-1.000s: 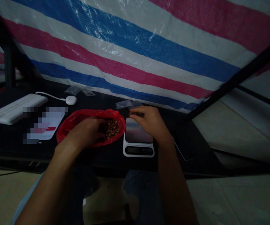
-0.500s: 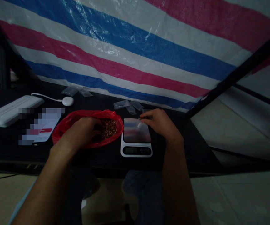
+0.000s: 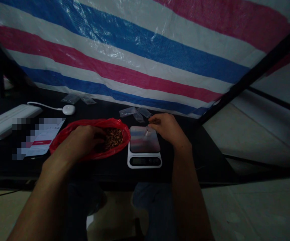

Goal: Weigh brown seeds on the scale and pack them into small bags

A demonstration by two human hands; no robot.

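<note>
My left hand [image 3: 85, 139] reaches into a red plastic bag [image 3: 113, 122], its thumb and fingers apart at the edge of a heap of small brown beans or seeds [image 3: 113, 138]. Part of its fingertips is hidden. On the right, my right hand [image 3: 166, 126] is closed on a few brown beans [image 3: 155, 121], held by the fingers just above a small clear cup [image 3: 148, 131]. That cup stands on the metal plate of a white kitchen scale [image 3: 145, 161], near the plate's back right. Its display is too dark to read.
Small clear plastic bags [image 3: 132, 113] lie behind the scale, with others [image 3: 78, 98] farther left. A white power bank [image 3: 11, 121], a white round charger [image 3: 68, 109] on a cable and a phone [image 3: 43, 140] occupy the left. A striped tarp [image 3: 134, 60] closes off the back.
My right hand has moved slightly up and back from the cup, which now shows more clearly on the scale. My left hand stays in the red bag. The view has shifted a little.
</note>
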